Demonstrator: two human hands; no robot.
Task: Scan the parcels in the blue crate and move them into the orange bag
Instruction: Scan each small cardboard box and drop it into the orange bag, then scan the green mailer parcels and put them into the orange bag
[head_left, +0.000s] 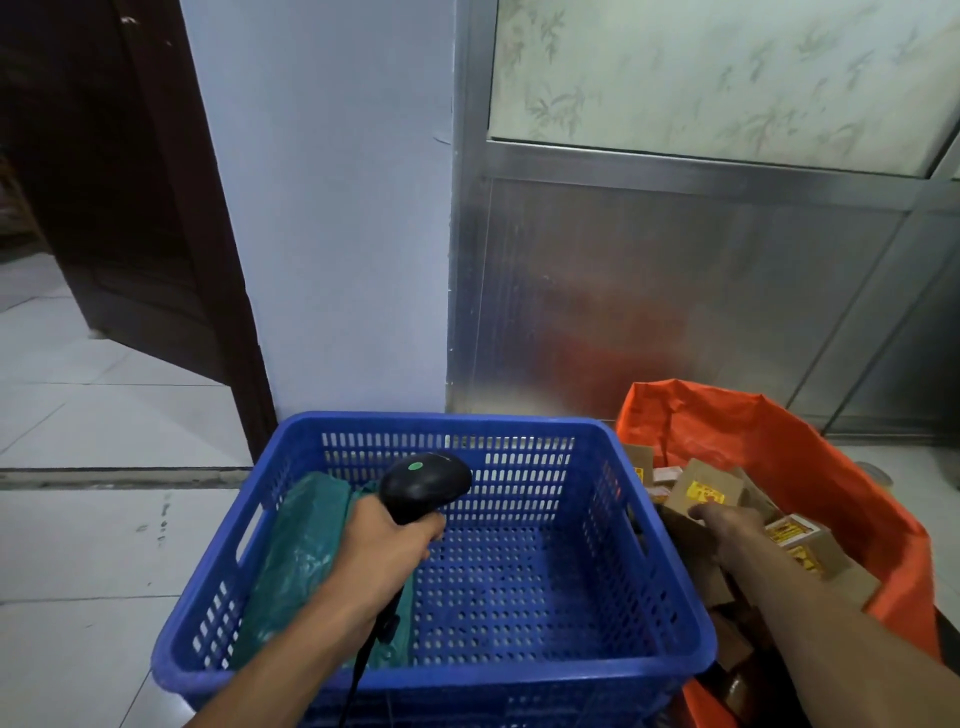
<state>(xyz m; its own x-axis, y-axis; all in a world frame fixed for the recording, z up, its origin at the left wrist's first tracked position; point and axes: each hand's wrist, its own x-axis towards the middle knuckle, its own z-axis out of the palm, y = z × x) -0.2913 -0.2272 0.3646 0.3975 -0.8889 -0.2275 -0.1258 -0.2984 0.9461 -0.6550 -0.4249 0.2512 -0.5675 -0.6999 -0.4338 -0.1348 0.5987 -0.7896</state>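
**Scanner held over crate, right hand in bag**

A black scanner (423, 486) is gripped by the left hand (387, 545), fingers curled round its handle, above the blue crate (519, 670) at lower centre, where a green parcel (306, 551) lies against the left wall. At lower right, the right hand (732, 522) rests among brown boxes (704, 491) in the orange bag (810, 457); its fingers seem relaxed, though blurred.

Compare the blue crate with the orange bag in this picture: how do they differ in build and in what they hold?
The blue crate is rigid plastic with perforated walls and floor; the orange bag is soft, creased sheet. The blue crate holds only one green wrapped parcel, with most of its floor bare; the orange bag holds many brown cardboard boxes with yellow labels. Both are open at the top and stand side by side on the tiled floor.
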